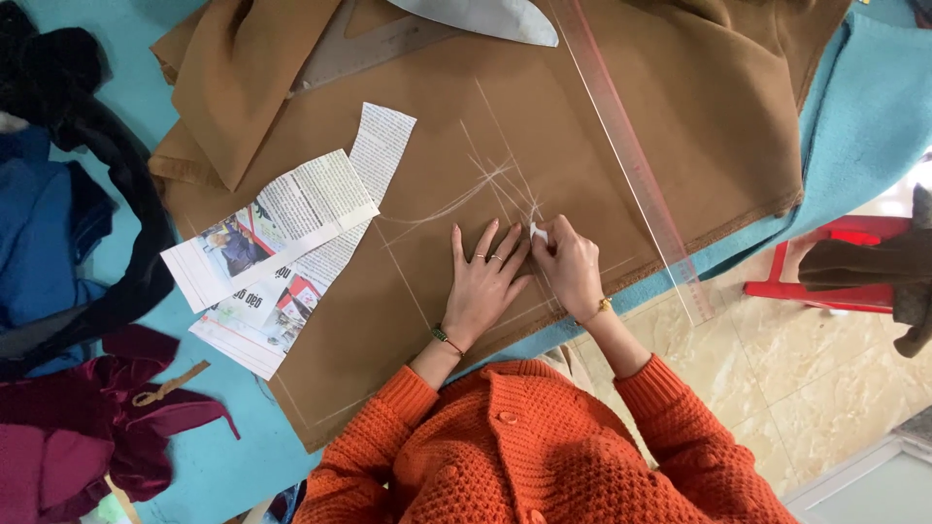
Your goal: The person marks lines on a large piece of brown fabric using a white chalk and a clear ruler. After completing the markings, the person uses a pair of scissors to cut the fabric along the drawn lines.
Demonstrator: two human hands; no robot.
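Observation:
A brown fabric (pixel 602 97) lies spread over a teal-covered table (pixel 864 107), marked with pale chalk lines (pixel 490 180). My left hand (pixel 482 283) rests flat on the fabric, fingers spread, with rings and a bracelet. Beside it, my right hand (pixel 567 264) pinches a small white piece of chalk (pixel 537 231) against the fabric at the chalk lines. Orange knitted sleeves cover both arms.
A long clear ruler (pixel 631 165) lies diagonally on the fabric to the right of my hands. Newspaper pattern pieces (pixel 291 233) lie to the left. A clear set square (pixel 379 49) sits at the top. Dark blue, black and maroon cloths (pixel 68 291) pile at left. A red stool (pixel 825 262) stands right.

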